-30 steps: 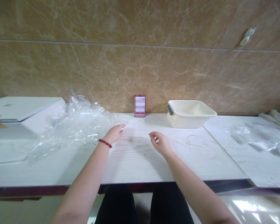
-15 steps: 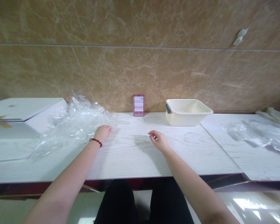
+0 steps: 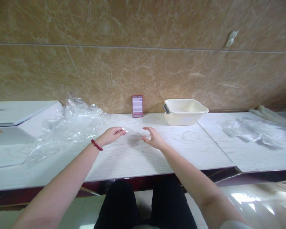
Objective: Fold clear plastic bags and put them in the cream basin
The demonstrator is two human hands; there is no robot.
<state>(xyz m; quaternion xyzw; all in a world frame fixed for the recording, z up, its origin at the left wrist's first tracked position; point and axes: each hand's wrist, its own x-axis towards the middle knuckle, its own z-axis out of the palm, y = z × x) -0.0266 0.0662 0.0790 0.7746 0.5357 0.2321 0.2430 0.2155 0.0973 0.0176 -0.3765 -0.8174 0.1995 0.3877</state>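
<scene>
My left hand (image 3: 112,134), with a red bead bracelet on the wrist, pinches the edge of a thin clear plastic bag (image 3: 132,135) just above the white table (image 3: 138,159). The bag stretches faintly towards my right hand (image 3: 153,138) and casts a soft shadow under it. My right hand hovers close beside it with the fingers apart and pointing left, near or touching the bag's other edge. A crumpled heap of clear plastic bags (image 3: 71,125) lies directly left of my left hand.
A cream plastic basin (image 3: 184,111) and a small pink card (image 3: 137,106) stand at the wall. A white board (image 3: 19,109) lies at far left. More clear plastic (image 3: 251,130) lies on the adjoining table at right.
My left hand went to the plastic heap and came back right, pinching a clear bag. My right hand shifted left to meet it. The view has panned slightly right.
</scene>
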